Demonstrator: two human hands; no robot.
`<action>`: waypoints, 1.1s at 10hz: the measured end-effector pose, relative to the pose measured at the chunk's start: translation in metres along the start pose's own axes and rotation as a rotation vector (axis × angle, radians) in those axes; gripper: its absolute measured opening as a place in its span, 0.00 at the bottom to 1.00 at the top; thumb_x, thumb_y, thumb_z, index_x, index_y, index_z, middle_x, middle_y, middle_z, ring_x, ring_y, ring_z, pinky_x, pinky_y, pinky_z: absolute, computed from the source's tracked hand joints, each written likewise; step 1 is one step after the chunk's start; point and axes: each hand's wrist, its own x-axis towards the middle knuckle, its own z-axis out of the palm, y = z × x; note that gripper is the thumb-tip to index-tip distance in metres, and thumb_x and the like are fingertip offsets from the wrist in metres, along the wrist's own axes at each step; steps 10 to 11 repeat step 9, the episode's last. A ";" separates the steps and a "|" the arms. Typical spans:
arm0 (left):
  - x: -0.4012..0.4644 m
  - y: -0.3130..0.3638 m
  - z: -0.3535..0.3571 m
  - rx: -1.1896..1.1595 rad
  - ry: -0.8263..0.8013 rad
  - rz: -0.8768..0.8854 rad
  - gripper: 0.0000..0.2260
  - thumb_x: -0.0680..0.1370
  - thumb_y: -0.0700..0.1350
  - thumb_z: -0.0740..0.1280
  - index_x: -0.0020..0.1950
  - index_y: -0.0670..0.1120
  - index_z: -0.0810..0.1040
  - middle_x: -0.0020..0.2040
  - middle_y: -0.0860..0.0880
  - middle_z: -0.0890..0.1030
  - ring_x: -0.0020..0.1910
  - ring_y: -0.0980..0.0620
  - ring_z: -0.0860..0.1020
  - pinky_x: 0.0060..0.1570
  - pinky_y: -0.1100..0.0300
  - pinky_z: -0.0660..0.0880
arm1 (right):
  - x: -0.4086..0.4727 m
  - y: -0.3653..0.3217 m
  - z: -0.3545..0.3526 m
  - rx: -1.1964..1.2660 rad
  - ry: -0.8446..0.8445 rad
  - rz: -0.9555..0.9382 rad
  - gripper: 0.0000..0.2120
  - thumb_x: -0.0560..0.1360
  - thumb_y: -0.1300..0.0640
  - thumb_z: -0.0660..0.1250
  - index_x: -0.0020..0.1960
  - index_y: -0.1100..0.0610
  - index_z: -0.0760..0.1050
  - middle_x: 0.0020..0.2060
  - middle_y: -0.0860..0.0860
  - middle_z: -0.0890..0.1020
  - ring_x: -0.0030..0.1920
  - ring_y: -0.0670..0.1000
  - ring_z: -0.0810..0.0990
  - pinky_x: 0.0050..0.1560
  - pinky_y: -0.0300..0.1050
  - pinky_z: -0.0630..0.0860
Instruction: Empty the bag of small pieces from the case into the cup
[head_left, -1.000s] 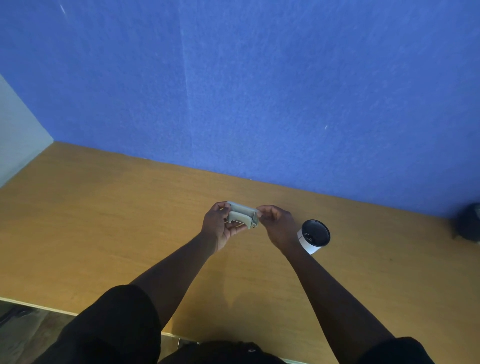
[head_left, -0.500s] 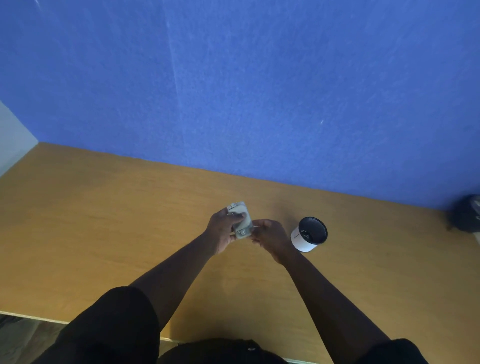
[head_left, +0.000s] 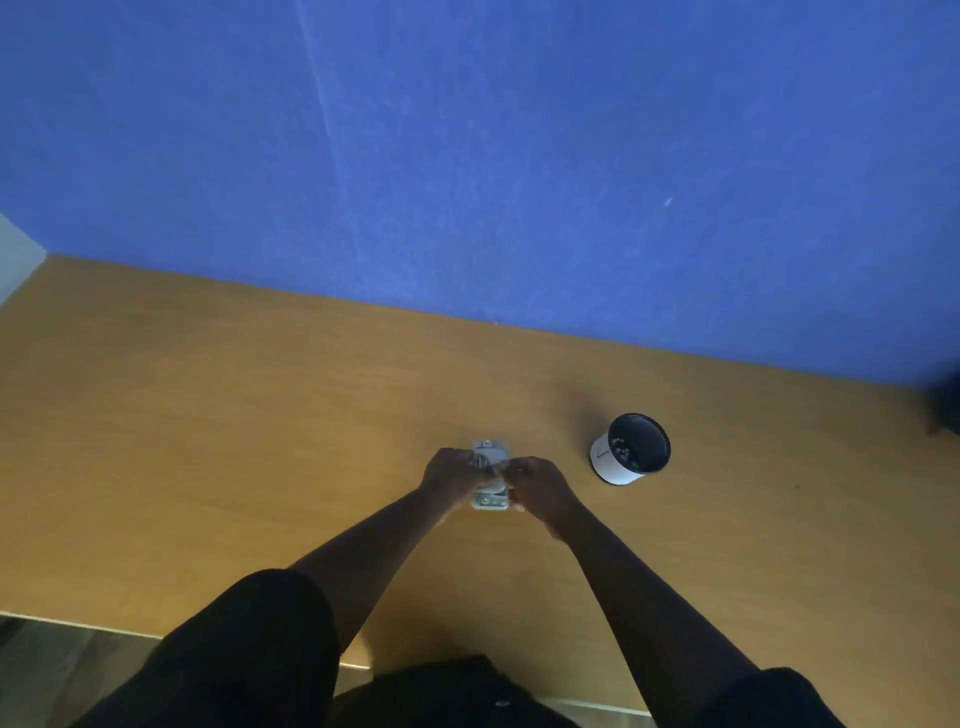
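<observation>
A small pale grey-green case (head_left: 489, 477) sits between my hands just above the wooden table (head_left: 208, 441). My left hand (head_left: 451, 474) grips its left side and my right hand (head_left: 537, 486) closes on its right side. The fingers hide the middle of the case, and no bag can be made out. A white cup (head_left: 629, 450) with a dark inside stands on the table to the right of my right hand, with several small pale pieces at its bottom.
A blue wall (head_left: 519, 156) rises behind the table. A dark object (head_left: 946, 408) lies at the far right edge. The table's near edge (head_left: 78, 626) runs along the lower left, with floor below.
The case has turned from lying sideways between my hands to standing lengthwise, and both hands have come lower and closer together around it. The cup has not moved.
</observation>
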 end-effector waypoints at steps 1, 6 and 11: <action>0.003 -0.009 0.001 0.155 0.006 0.026 0.20 0.71 0.51 0.75 0.56 0.39 0.83 0.52 0.38 0.85 0.51 0.42 0.84 0.55 0.46 0.79 | 0.004 0.008 0.008 -0.047 0.011 0.029 0.10 0.76 0.53 0.66 0.51 0.58 0.81 0.41 0.54 0.83 0.40 0.52 0.81 0.47 0.53 0.79; 0.002 -0.020 0.012 0.533 0.055 0.097 0.19 0.74 0.56 0.70 0.46 0.39 0.84 0.44 0.40 0.85 0.39 0.47 0.80 0.32 0.63 0.67 | 0.006 0.024 0.019 -0.381 0.043 0.000 0.17 0.80 0.50 0.58 0.51 0.59 0.81 0.43 0.55 0.83 0.42 0.53 0.79 0.40 0.45 0.70; -0.008 -0.016 0.009 0.631 0.144 0.083 0.18 0.77 0.49 0.65 0.59 0.37 0.78 0.57 0.39 0.80 0.57 0.43 0.79 0.50 0.55 0.76 | -0.001 0.010 0.011 -0.588 0.098 -0.057 0.18 0.81 0.52 0.54 0.58 0.62 0.76 0.56 0.60 0.81 0.55 0.58 0.78 0.48 0.43 0.69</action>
